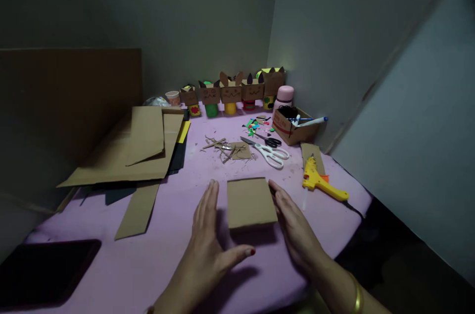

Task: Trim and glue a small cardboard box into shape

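A small cardboard box (251,202) stands on the pink table cover (166,254), between my two hands. My left hand (208,237) is just left of it, fingers stretched forward and thumb out under its near edge, holding nothing. My right hand (295,227) lies along the box's right side, fingers straight and flat, touching or almost touching the cardboard.
Cardboard sheets (141,148) lie at the left over dark paper, and a strip (138,210) nearer. Scissors (272,154), paper scraps (230,149), a yellow glue gun (319,180) and a box with pens (293,126) sit behind. Cardboard figures (232,92) line the back wall. A dark tablet (44,269) lies front left.
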A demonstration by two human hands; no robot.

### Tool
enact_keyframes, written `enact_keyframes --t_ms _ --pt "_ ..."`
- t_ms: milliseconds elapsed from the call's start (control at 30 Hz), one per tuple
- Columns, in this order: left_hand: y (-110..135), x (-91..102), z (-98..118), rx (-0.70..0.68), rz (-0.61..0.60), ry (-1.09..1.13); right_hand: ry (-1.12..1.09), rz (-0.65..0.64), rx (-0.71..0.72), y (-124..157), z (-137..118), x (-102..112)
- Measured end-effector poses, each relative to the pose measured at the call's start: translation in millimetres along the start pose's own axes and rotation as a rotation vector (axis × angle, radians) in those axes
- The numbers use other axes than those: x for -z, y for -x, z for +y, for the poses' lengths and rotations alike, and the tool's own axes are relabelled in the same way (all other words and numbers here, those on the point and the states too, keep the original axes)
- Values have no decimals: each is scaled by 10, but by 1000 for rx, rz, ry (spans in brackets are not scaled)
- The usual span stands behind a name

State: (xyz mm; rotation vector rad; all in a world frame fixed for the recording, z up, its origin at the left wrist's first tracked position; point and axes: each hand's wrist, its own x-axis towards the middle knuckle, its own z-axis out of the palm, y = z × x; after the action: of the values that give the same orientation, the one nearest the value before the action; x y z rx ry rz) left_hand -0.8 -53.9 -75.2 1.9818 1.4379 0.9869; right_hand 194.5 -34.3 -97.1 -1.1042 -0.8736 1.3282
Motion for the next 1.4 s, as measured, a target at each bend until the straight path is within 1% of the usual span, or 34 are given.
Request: enact_keyframes --t_ms 67,133,233,300,333,400,467,533,600,667,733,800,867,967,1033,1100,1200,1300,1367,1400 --pt "-30 -18 -71 117 -13 164 25 4 28 -63 -19 -9" --pt "-86 -76 -138 179 7 333 44 -5 52 -119 -38 -26" --pt "-166 -187 -203 210 41 601 54 -55 41 -160 -62 -61" --pt "-187 -233 -214 194 7 706 47 -100 14 -159 -71 -78" --pt "-186 -242 -214 185 -26 711 40 -118 2 -154 -73 -82" --pt "-169 -235 -211 164 -65 649 22 -135 -12 -138 -73 -83" --pt "-145 -206 -210 110 -50 528 6 -140 -11 -122 -70 -79" --pt "-125 -168 -202 -9 -15 375 -44 -130 16 -111 -67 -77" --pt "-109 -127 -171 -173 -5 217 -152 -91 29 -105 -68 -81" --pt "-90 -87 -107 -340 -11 74 -257 -65 -9 -101 -76 -92" --pt "-69 -56 -13 -474 6 -62 -297 -104 -87 -91 -84 -109" --pt "-52 -41 93 -555 50 -194 -290 -174 -143 -74 -80 -129" --pt "-49 -42 185 -569 67 -323 -274 -190 -155 -59 -53 -140" --pt "-65 -59 239 -480 -12 -432 -228 -101 -104 -66 17 -116" --pt "-69 -60 195 -410 -35 -385 -197 -54 -63 -92 58 -77" --pt "-64 -49 86 -325 20 -233 -171 -27 -33 -122 78 -37" --pt "-78 -51 -142 -86 111 110 -136 33 1 -144 73 -8" --pt "-145 -126 -314 131 69 450 -125 71 44 -127 73 -34" --pt "-193 -213 -340 215 30 572 -142 80 62 -108 98 -76" --pt "-208 -259 -327 219 15 585 -158 85 63 -100 116 -100"
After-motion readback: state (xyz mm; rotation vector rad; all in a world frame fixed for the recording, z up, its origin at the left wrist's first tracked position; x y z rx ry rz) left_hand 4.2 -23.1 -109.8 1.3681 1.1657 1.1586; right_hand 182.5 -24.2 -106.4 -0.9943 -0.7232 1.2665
